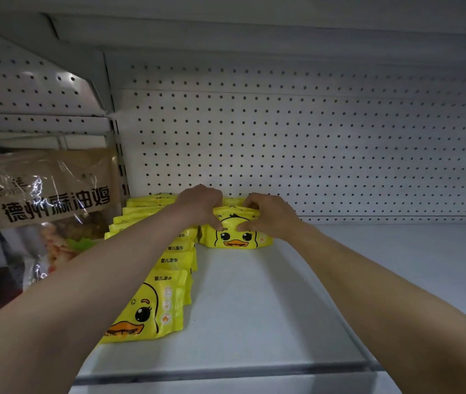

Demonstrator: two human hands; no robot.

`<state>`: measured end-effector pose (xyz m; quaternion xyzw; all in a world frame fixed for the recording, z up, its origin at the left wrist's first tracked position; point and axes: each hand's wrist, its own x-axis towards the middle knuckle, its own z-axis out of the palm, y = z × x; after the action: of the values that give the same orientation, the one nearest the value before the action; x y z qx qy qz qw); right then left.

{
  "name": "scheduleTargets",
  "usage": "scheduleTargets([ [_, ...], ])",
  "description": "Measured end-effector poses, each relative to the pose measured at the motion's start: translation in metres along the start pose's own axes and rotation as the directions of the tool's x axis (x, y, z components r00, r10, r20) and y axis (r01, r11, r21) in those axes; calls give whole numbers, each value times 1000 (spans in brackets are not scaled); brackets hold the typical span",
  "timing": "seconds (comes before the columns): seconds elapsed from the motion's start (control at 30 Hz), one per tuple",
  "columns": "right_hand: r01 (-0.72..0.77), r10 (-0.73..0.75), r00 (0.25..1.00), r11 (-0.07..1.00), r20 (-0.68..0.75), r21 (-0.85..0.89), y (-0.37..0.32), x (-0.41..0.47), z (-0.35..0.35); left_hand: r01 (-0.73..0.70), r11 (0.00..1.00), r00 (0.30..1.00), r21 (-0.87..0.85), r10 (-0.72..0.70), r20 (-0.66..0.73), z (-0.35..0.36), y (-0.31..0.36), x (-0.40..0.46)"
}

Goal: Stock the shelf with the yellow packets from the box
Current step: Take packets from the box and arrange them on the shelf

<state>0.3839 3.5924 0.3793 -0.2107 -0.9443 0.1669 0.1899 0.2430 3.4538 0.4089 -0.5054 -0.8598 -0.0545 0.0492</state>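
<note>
Left hand: I am pinching the top edge of the rear packets (236, 231) with my left hand (200, 204), fingers curled over the top and thumb pressing the duck face.
Right hand: my right hand (268, 216) is gripping the same small group from the other side, thumb on the front, fingers curled behind.
Packets in hand: they are standing upright at the back of the shelf (268, 308), just in front of the pegboard wall (311, 143), starting a second row.
First row: I am judging this one done, a full line of yellow packets (155, 294) running from the back to the front lip along the left side.
Neighbour: a brown snack bag (47, 191) is hanging in the next bay to the left.
Box: it is not in view, so I cannot tell how many packets remain.
Progress: I am guessing under halfway, since most of the shelf to the right is bare.
</note>
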Motion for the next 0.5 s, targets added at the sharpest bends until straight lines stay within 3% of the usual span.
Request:
scheduleTargets([
  [0.1,59,-56,998,987,27,-147,1,-4,-1,59,996,998,69,-58,-6,-1,-1,1],
  [0.23,31,-38,999,972,-26,-235,-1,-9,5,154,975,988,161,-152,-25,0,-1,-2],
  [0.4,17,-52,995,927,-84,-374,-9,-20,13,203,971,977,123,-192,-95,6,7,-17],
  [0.5,-3,-40,993,929,-108,-370,-15,-28,1,225,972,967,68,-214,-141,-1,18,-32],
])
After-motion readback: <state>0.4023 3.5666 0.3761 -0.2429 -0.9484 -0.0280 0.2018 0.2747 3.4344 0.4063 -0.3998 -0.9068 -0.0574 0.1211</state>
